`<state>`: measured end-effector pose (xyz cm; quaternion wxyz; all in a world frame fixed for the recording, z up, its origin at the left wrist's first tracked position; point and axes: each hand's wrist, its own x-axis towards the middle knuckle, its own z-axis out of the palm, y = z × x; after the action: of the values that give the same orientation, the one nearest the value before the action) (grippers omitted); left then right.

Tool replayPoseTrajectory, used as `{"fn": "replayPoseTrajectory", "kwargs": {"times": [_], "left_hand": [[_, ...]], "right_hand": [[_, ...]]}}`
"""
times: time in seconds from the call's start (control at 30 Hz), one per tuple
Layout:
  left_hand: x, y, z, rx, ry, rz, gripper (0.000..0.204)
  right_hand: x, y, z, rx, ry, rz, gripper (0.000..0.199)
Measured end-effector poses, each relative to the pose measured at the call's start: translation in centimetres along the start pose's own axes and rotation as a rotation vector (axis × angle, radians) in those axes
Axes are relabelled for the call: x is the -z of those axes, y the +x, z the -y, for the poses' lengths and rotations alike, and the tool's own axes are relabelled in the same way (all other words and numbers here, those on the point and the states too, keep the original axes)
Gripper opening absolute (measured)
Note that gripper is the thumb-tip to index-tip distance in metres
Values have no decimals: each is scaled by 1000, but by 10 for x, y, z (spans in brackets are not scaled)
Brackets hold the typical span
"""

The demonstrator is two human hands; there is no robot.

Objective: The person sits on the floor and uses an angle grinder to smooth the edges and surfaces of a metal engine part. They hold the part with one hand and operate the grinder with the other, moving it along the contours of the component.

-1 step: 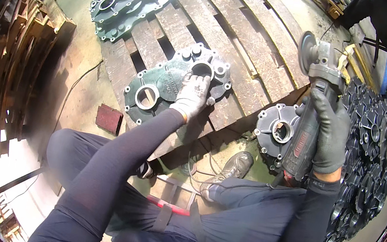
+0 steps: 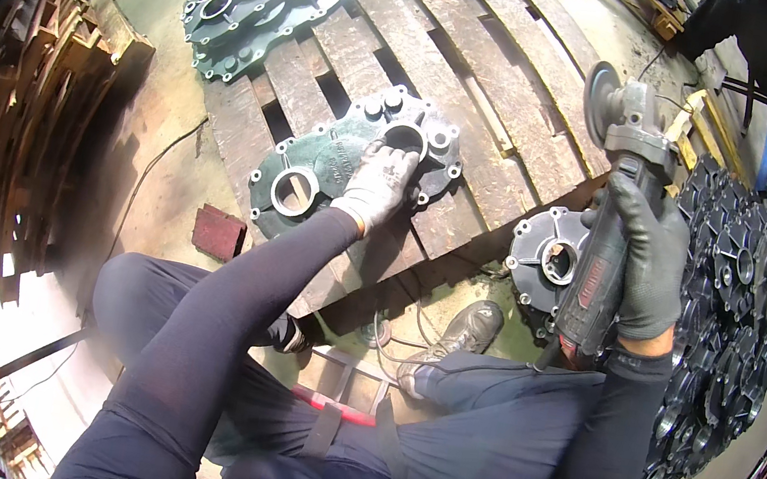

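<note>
My left hand (image 2: 380,187), in a pale, soiled glove, has its fingers curled at the rim of the larger bore of a green-grey cast gearbox cover (image 2: 337,154). This cover lies flat on a wooden pallet, its bolt holes along the edge. In a dark glove, my right hand (image 2: 644,256) grips an angle grinder (image 2: 597,283) by its body, held upright with the disc (image 2: 602,104) at the top. The grinder is apart from the cover under my left hand. Behind and partly hidden by the grinder sits another cover (image 2: 532,253).
More covers (image 2: 235,36) lie stacked at the pallet's (image 2: 485,105) far left. Many dark castings (image 2: 721,323) are piled at my right. A reddish block (image 2: 218,233) rests on the floor, stacked pallets (image 2: 52,117) stand at left, and a cable (image 2: 484,364) runs across my leg.
The grinder in my right hand has shifted very slightly left. My left hand keeps its place at the cover's bore.
</note>
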<state>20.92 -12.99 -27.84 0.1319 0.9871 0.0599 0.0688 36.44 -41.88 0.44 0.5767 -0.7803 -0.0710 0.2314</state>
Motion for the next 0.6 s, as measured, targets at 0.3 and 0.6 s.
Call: {"fn": "replayPoseTrajectory", "kwargs": {"times": [0.3, 0.6], "left_hand": [[26, -53, 8, -296, -138, 156, 36], [82, -146, -19, 570, -20, -228, 53]], "right_hand": [[-25, 6, -1, 53, -32, -2, 51], [-20, 9, -12, 94, -92, 76, 53]]}}
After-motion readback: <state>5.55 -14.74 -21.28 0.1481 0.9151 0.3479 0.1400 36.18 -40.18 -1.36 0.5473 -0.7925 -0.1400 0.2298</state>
